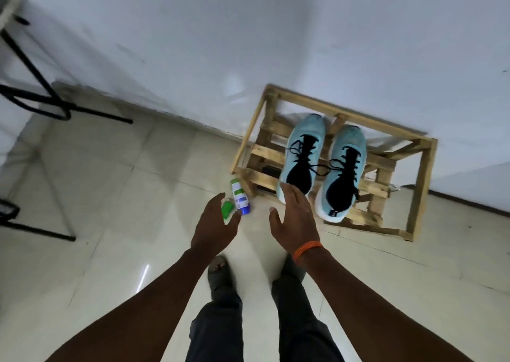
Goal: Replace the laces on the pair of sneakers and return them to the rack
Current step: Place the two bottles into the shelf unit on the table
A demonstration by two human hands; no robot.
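Sneakers [302, 132] with black laces [306, 152] sit on the rack [423, 179]. Left grip [215, 223] and right grip [295, 221] hover released just before it; a bottle [238, 196] lies beside its corner.

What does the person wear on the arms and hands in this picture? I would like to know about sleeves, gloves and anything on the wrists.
No sleeves show: both forearms are bare as far as the frame reaches. The left hand and the right hand have no gloves. The right wrist carries a thin orange band, which looks like a cord or thread. The left wrist has nothing on it.
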